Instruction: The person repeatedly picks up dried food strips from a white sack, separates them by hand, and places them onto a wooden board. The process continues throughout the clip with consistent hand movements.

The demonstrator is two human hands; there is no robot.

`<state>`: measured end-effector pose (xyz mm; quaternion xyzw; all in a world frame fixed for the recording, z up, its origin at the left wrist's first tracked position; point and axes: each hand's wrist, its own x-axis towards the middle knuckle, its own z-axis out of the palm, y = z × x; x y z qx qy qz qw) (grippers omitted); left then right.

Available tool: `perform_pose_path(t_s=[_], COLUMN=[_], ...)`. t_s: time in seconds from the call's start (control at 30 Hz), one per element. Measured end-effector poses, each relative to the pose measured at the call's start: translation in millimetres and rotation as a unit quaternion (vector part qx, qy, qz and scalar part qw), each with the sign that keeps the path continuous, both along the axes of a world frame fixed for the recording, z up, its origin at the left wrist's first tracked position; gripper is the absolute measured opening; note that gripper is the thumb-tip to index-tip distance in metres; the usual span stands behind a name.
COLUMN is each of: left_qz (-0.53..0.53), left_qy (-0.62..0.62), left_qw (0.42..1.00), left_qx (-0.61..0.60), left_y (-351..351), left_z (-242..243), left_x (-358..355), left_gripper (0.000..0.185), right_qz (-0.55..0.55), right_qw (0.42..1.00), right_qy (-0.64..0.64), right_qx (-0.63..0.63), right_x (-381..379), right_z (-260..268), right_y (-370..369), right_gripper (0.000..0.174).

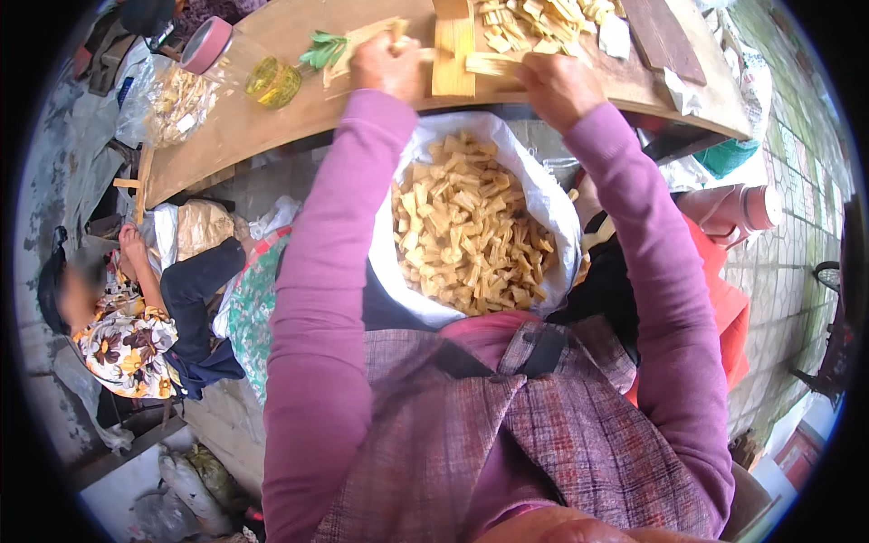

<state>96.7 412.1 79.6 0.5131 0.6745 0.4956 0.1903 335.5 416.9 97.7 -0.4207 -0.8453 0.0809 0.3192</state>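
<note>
At the near edge of the wooden table, a yellowish wooden block (454, 58) stands between my hands. My left hand (392, 66) is closed on a small pale piece, with a thin strip reaching towards the block. My right hand (561, 87) grips a ribbed, pale yellow piece (490, 64) whose far end lies by the block's right side. Similar pieces (529, 24) are heaped beyond my right hand. Below the table edge, an open white woven sack (567, 203) in front of my body holds a large mass of small yellowish folded pieces (475, 224).
On the wooden table (224, 153) are a green leaf (324, 49), a glass of yellow-green liquid (273, 83), a pink-lidded jar (207, 44), a plastic bag of pieces (173, 102) and a dark board (662, 41). Another person (125, 339) sits at left; a pink bottle (736, 207) stands right.
</note>
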Motion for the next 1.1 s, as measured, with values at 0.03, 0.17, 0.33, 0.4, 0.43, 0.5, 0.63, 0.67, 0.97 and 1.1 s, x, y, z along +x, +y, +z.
perform_pose_path(t_s=[0.03,0.17,0.33,0.4,0.43,0.5,0.63,0.67,0.97,1.1], left_qz=[0.004,-0.154,-0.205,-0.255,-0.235,-0.199,-0.407,-0.426,-0.252,-0.209], left_qy=[-0.004,-0.106,-0.146,-0.252,-0.34,-0.541,-0.712,-0.748,-0.372,0.001], left_qw=[1.0,0.974,0.931,0.89,0.858,0.723,0.469,0.418,0.87,0.978], left_qx=[-0.012,-0.128,-0.266,-0.28,-0.307,-0.381,-0.327,-0.289,-0.205,-0.018], left_y=[-13.0,-97.3,-167.2,-187.7,-194.8,-199.1,-177.9,-178.0,-168.6,-169.2], left_z=[-0.4,48.8,32.4,14.7,8.3,0.8,-27.9,-32.8,-0.9,-12.4], left_x=[-6.8,20.3,30.9,36.7,45.6,58.3,56.7,56.6,63.9,69.2], left_gripper=[0.021,0.027,0.031,0.035,0.037,0.044,0.05,0.05,0.015,0.014], right_qz=[0.035,0.168,0.317,0.348,0.374,0.4,0.429,0.419,0.042,0.04], right_qw=[0.999,0.933,0.904,0.892,0.886,0.87,0.846,0.849,0.842,0.764], right_qy=[0.016,0.257,0.202,0.266,0.257,0.264,0.278,0.283,0.446,0.384], right_qx=[-0.025,-0.187,-0.203,-0.11,-0.093,-0.118,-0.149,-0.151,-0.3,-0.517], right_x=[9.7,13.2,-11.5,-27.3,-33.4,-38.6,-39.3,-36.5,-15.0,-9.0], right_z=[6.4,11.0,18.2,14.8,9.2,-1.4,-14.8,-14.7,-43.2,-44.4], right_y=[-12.3,-67.7,-132.3,-155.0,-164.2,-187.2,-213.2,-212.1,-148.1,-143.2], right_gripper=[0.028,0.024,0.008,0.008,0.012,0.015,0.019,0.018,0.019,0.022])
